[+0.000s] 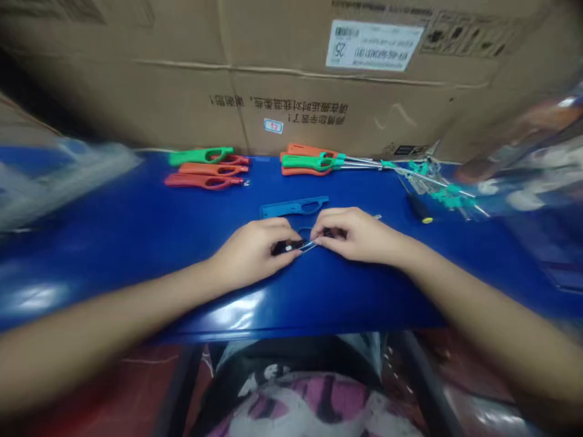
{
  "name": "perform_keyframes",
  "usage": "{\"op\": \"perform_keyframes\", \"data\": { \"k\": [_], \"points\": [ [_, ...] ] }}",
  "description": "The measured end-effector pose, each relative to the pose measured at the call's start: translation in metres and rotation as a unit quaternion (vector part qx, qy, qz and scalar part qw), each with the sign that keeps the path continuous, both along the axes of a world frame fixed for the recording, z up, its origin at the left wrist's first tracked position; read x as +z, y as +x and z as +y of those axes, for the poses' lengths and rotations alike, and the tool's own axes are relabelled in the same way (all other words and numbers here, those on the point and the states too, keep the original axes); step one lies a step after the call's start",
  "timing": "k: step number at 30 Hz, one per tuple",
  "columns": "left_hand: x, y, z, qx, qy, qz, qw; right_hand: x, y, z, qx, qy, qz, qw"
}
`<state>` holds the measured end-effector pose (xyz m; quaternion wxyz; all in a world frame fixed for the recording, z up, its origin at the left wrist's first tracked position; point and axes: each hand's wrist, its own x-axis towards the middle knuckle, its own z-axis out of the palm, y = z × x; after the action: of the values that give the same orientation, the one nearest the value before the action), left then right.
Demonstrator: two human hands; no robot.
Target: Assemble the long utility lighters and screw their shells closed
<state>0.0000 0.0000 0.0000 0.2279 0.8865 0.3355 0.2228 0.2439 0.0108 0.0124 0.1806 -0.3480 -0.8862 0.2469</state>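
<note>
Fingers of my left hand (257, 252) are closed around a small black part (283, 246) with a white spot on it. Thin, shiny wire-like pieces (308, 245) run from it towards my right hand (353, 235), whose fingertips pinch their other end. A dark piece also shows between the right fingers, its shape partly hidden. Both hands are close together just above the blue table (346, 291). Right behind them lies a blue lighter housing half (294, 207) with an oval finger hole.
Green, orange and red lighter housings (209, 170) lie at the back left. Stick lighters with metal tubes (314, 161) lie further right, near a tangle of small parts (423, 176) and a black-yellow screwdriver handle (419, 209). A cardboard box (182, 91) walls off the back.
</note>
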Motion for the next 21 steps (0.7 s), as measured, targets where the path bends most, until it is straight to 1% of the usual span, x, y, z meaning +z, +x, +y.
{"op": "perform_keyframes", "data": {
  "k": [8, 15, 21],
  "points": [
    [0.0011, 0.0000, -0.0069, -0.011, 0.022, -0.020, 1.000, 0.0033, 0.0012, -0.0023, 0.000, -0.007, 0.004, 1.000],
    [-0.0004, -0.0010, -0.0062, -0.003, 0.020, -0.018, 1.000, 0.0027, 0.0013, -0.0024, 0.002, -0.005, 0.005, 1.000],
    [-0.0006, -0.0009, -0.0059, -0.008, 0.020, -0.015, 1.000, 0.0038, -0.0002, -0.0033, -0.006, -0.009, -0.018, 1.000]
  ]
}}
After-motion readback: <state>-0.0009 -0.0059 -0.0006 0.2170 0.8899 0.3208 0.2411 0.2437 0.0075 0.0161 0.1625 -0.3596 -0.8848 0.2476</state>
